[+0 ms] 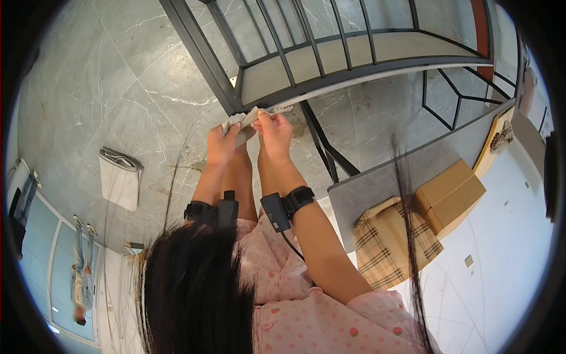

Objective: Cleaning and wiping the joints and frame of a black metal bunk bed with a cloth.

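A light grey-beige piece of cloth [241,120] is bunched between my two hands, in front of my knees. My left hand [223,144] grips its left part, thumb laid along the top. With thumb and fingertips my right hand [275,131] pinches the cloth at its right. Both hands are close to the near corner of a dark metal rack [276,99] with upright bars and a pale bottom board [389,48]. A ruffled end of the fabric reaches past my right fingers along the rack's edge. The cloth's underside is hidden.
A folded pale fabric [120,179] lies on the grey tiled floor [110,97] at left. On the right, a grey table [347,199] carries a cardboard box [450,194] and a plaid bag [384,252]. Black metal legs [325,148] stand beside the rack. A person [82,274] is at far left.
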`<state>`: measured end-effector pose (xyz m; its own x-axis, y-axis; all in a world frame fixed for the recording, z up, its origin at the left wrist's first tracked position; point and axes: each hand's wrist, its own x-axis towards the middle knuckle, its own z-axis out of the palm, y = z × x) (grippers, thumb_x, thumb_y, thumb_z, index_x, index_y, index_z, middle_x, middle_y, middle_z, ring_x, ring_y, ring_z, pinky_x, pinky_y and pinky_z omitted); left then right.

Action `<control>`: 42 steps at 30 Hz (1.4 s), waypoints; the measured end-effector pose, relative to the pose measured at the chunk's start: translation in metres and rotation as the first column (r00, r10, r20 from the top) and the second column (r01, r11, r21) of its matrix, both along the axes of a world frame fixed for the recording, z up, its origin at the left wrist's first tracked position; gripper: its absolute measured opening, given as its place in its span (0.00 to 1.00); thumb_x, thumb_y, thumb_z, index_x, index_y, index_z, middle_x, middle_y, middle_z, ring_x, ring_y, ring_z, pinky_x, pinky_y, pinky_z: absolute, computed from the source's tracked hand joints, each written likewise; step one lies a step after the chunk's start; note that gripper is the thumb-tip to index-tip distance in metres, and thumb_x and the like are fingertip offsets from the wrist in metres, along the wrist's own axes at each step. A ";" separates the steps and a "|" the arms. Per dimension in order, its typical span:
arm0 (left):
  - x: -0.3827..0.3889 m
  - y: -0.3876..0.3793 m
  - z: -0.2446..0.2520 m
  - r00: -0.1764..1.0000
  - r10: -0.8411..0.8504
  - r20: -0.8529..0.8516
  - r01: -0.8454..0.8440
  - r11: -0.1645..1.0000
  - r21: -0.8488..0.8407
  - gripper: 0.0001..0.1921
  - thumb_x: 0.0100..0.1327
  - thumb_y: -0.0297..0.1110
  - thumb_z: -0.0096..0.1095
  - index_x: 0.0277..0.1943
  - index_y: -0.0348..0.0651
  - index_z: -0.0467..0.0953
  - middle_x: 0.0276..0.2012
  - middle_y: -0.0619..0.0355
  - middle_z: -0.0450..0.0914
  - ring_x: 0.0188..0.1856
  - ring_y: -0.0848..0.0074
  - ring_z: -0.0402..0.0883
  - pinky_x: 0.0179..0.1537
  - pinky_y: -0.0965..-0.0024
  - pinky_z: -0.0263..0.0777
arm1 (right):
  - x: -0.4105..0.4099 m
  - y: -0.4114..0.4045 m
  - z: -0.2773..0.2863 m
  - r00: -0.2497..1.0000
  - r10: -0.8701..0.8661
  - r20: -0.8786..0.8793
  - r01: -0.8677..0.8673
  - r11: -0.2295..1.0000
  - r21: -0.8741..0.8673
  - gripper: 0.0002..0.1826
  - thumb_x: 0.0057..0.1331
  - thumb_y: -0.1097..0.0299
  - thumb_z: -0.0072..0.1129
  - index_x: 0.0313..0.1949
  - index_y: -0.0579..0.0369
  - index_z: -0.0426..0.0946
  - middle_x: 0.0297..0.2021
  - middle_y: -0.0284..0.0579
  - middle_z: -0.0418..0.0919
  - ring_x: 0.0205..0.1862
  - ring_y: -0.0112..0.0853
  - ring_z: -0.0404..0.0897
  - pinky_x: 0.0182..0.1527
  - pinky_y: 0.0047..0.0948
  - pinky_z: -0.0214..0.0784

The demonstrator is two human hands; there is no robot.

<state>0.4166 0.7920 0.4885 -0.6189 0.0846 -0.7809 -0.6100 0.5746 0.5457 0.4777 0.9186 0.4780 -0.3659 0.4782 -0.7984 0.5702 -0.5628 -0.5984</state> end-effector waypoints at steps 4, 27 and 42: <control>-0.010 -0.003 0.008 0.993 -0.111 0.044 0.112 0.994 -0.019 0.22 0.59 0.44 0.67 0.44 0.29 0.80 0.32 0.44 0.84 0.36 0.66 0.85 0.37 0.66 0.76 | -0.009 0.004 0.011 0.997 -0.017 0.070 0.016 1.000 0.023 0.18 0.64 0.59 0.61 0.36 0.65 0.72 0.29 0.43 0.80 0.32 0.28 0.78 0.40 0.26 0.69; -0.057 0.022 0.017 0.889 -0.458 0.003 0.446 0.864 -0.234 0.42 0.52 0.56 0.73 0.57 0.27 0.67 0.45 0.36 0.81 0.49 0.51 0.82 0.49 0.60 0.75 | -0.034 0.046 0.010 0.964 -0.196 0.181 0.144 0.953 0.266 0.21 0.58 0.60 0.69 0.40 0.64 0.73 0.31 0.42 0.77 0.27 0.26 0.76 0.27 0.27 0.70; -0.067 0.007 0.009 0.836 -0.548 0.019 0.537 0.810 -0.236 0.36 0.51 0.49 0.71 0.56 0.32 0.68 0.42 0.38 0.82 0.46 0.52 0.83 0.46 0.58 0.76 | -0.030 -0.035 0.008 0.950 -0.292 -0.110 0.307 0.940 0.150 0.28 0.63 0.59 0.63 0.55 0.67 0.67 0.46 0.54 0.79 0.44 0.39 0.80 0.48 0.36 0.71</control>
<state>0.3496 0.7985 0.4979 -0.5610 0.2454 -0.7906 -0.1397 0.9133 0.3826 0.4480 0.8834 0.4856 -0.2490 0.6969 -0.6725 0.3332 -0.5904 -0.7351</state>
